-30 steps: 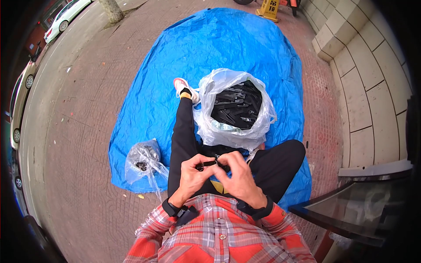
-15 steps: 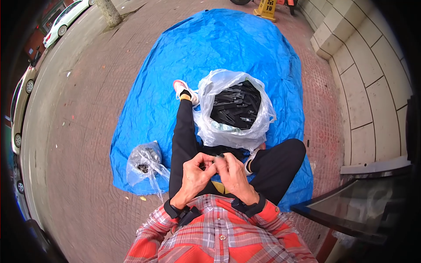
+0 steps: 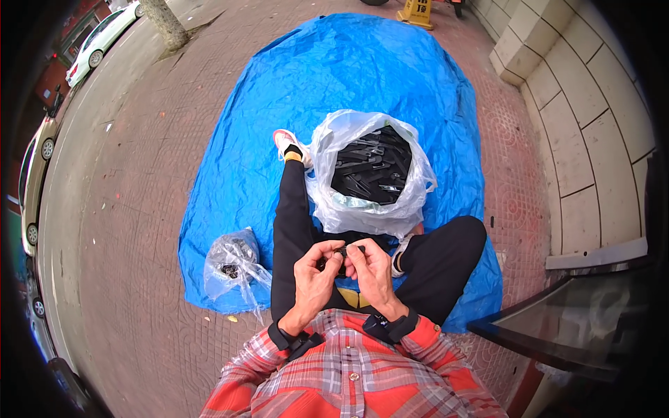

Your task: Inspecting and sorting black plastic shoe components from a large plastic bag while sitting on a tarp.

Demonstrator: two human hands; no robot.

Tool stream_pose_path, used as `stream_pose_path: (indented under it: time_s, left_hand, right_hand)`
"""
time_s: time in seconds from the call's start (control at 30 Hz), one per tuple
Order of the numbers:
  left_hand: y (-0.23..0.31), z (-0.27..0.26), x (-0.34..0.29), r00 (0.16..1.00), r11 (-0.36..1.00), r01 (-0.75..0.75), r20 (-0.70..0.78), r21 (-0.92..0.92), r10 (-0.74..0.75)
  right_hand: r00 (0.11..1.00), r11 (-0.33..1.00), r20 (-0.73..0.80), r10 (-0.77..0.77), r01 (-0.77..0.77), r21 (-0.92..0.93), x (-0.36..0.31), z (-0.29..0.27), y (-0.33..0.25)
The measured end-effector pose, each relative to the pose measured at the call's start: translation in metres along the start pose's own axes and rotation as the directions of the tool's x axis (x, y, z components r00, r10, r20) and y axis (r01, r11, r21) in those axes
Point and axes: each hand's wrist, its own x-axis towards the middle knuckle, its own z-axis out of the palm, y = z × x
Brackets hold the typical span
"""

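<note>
My left hand (image 3: 315,274) and my right hand (image 3: 371,272) meet above my lap, the fingers of both closed in a pinch. Between the fingertips shows a small black piece (image 3: 343,252), mostly covered by the fingers; its exact kind I cannot make out. Just beyond the hands stands a large clear plastic bag (image 3: 322,150), its mouth rolled open. Many flat, narrow black plastic pieces (image 3: 373,167) fill it. To the left of my leg lies a smaller clear bag (image 3: 240,251) with small dark parts inside.
A blue tarp (image 3: 334,63) lies under the bags and my legs on brick paving (image 3: 139,209). A tiled wall (image 3: 578,139) and a dark-framed glass panel (image 3: 557,320) stand at the right. Parked cars (image 3: 104,38) line the road at left. A yellow floor sign (image 3: 417,14) stands beyond the tarp.
My right hand has turned, and its thumb now presses close to the left fingertips over the small black piece. The view has shifted slightly; both bags stay where they were.
</note>
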Motion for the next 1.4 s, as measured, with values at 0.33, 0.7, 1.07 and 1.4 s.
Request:
stream_pose_path:
  time_s: [0.33, 0.7, 1.07, 1.4]
  left_hand:
    - [0.003, -0.005, -0.001, 0.994, 0.991, 0.106, 0.033, -0.079, -0.104]
    - [0.007, -0.009, -0.001, 0.995, 0.993, 0.093, 0.051, -0.073, -0.090]
    - [0.006, -0.013, -0.001, 0.984, 0.989, 0.148, 0.095, 0.003, -0.148]
    - [0.005, -0.011, 0.000, 0.985, 0.988, 0.145, 0.093, 0.046, -0.149]
  right_hand:
    - [0.988, 0.954, 0.112, 0.106, -0.132, 0.270, 0.002, -0.005, 0.000]
    - [0.980, 0.954, 0.150, 0.131, -0.166, 0.250, 0.001, -0.006, -0.001]
    - [0.985, 0.988, 0.144, 0.095, -0.111, 0.109, 0.000, -0.007, -0.003]
    - [0.990, 0.995, 0.102, 0.098, -0.099, 0.000, -0.003, -0.005, -0.002]
